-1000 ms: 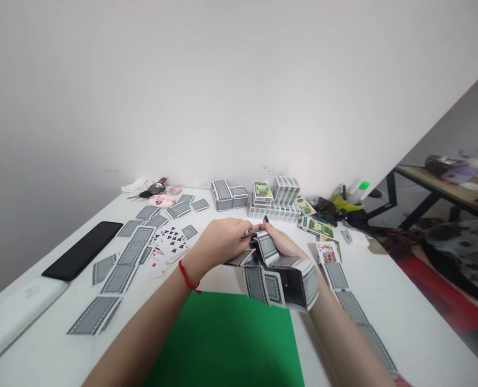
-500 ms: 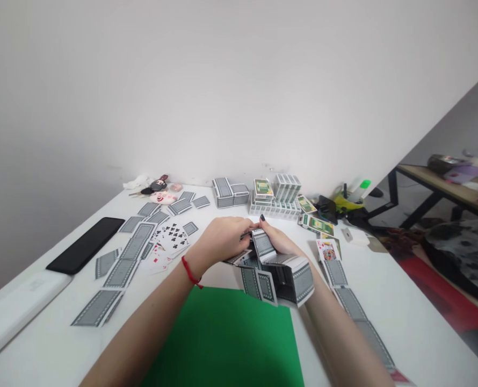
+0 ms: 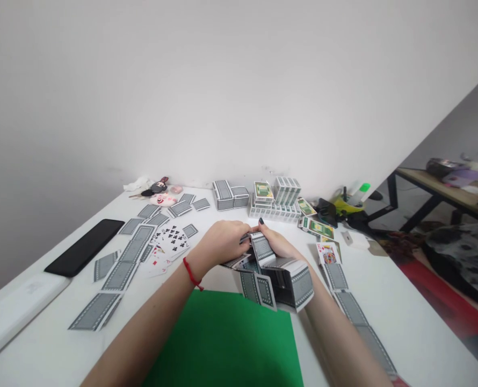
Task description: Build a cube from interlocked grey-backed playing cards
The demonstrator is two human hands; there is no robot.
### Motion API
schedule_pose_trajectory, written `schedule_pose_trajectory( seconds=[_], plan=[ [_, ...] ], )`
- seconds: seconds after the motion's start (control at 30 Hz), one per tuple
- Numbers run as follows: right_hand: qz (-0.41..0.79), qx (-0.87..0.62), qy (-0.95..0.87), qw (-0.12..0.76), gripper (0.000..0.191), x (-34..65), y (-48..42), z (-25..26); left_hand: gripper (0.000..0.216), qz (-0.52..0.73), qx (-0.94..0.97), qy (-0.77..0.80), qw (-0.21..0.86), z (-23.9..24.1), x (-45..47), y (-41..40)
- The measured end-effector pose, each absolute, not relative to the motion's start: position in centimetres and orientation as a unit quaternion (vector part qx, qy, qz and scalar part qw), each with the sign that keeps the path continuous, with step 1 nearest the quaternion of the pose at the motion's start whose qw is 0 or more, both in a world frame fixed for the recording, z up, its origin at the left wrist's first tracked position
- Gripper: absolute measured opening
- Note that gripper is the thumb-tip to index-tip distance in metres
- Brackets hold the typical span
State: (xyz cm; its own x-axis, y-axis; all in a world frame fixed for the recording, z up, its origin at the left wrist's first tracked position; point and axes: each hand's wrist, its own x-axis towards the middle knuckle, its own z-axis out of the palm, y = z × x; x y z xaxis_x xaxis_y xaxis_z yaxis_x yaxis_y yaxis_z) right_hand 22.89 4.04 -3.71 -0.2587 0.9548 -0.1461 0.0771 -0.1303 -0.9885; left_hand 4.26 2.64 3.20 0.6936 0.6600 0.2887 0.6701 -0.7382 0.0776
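Note:
Between my two hands is a structure of folded, interlocked playing cards (image 3: 302, 286), with grey patterned backs facing out and a hollow box shape at its near right. My left hand (image 3: 230, 240), below which a red string bracelet circles the wrist, has its fingers closed on the far left side of the structure. From the far right, my right hand (image 3: 277, 240) grips it, thumb up with a dark nail. The fingertips of both hands are partly hidden by the cards. Beneath the structure and my forearms lies a green sheet (image 3: 226, 338).
Loose playing cards (image 3: 120, 276) spread over the left of the white table, and a row of cards (image 3: 349, 306) runs down the right. A black phone (image 3: 85, 247) lies far left. At the back stand card blocks (image 3: 223, 194) and stacked card boxes (image 3: 275, 210).
Both hands keep their hold on the card structure, which looks nearly the same. The whole view has shifted very slightly; nothing was let go.

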Motion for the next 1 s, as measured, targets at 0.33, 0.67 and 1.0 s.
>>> schedule_pose_trajectory(
  seconds=[0.33,0.67,1.0],
  plan=[
    [0.608,-0.462,-0.522,0.380,0.057,23.3,4.1,-3.9,0.043,-0.144,-0.934,-0.322,-0.062,4.3,3.6,2.2],
    [0.631,-0.477,-0.478,0.383,0.052,22.9,3.6,-3.1,0.038,-0.145,-0.935,-0.309,-0.092,4.5,3.7,2.1],
    [0.651,-0.457,-0.469,0.383,0.054,22.9,3.5,-3.2,0.032,-0.152,-0.929,-0.325,-0.085,4.1,3.7,2.5]
  ],
)
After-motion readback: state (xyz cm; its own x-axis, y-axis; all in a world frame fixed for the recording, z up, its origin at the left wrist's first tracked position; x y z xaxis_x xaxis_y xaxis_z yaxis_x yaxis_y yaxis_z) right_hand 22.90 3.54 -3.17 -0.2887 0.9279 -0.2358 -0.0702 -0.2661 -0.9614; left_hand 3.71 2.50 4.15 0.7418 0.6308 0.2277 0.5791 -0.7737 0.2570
